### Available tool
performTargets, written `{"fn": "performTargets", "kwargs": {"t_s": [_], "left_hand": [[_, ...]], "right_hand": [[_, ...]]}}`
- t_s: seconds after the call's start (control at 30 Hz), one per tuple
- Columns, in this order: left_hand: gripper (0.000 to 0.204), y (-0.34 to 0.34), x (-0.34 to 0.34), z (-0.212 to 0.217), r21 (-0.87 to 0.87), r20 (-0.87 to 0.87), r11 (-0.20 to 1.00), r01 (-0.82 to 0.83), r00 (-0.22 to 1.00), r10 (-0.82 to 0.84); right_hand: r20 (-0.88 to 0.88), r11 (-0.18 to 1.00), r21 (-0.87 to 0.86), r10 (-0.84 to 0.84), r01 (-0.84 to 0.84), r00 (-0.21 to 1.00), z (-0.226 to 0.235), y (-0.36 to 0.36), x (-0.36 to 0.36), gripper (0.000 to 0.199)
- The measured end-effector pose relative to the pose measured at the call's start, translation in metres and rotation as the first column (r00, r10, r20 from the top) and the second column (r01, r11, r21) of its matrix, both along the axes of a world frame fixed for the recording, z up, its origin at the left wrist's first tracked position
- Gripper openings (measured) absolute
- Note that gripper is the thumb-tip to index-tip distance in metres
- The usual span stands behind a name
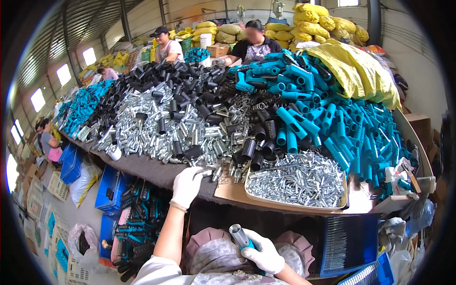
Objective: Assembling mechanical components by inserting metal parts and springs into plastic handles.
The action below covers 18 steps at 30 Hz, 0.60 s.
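Note:
White gloves cover both hands. My left hand is at the front edge of the table, its fingers closed on a small silver metal sleeve beside other loose metal pieces. Above my lap, my right hand is wrapped round a teal tool handle with a silver metal tube at its upper end. The handle's lower part is hidden by the glove. Nearest the left hand lies a heap of silver metal sleeves. A shallow tray full of small metal pins stands to its right.
Teal plastic housings pile up at the right, with black sleeves further back. Below the table are blue crates, black-and-teal handles and a blue bin of long metal rods. Several people work across and along the table.

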State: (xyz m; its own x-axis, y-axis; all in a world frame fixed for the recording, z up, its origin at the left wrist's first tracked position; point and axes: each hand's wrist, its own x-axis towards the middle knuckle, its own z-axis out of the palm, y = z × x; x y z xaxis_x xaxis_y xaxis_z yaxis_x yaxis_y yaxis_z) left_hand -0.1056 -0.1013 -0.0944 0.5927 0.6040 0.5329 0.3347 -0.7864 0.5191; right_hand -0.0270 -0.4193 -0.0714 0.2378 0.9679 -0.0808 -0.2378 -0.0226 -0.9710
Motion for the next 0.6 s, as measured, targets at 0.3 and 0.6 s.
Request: {"fn": "performTargets", "kwargs": {"t_s": [0.3, 0.6], "left_hand": [[0.009, -0.133, -0.052, 0.065, -0.527, 0.199, 0.809, 0.261, 0.963, -0.181], [0.008, -0.139, -0.059, 0.063, -0.282, 0.064, 0.895, 0.347, 0.937, -0.344]], "right_hand": [[0.694, 0.99, -0.009, -0.096, 0.143, 0.714, 0.013, 0.01, 0.012, 0.048], [0.953, 0.977, 0.171, -0.196, 0.124, 0.23, -0.011, 0.004, 0.009, 0.051]]}}
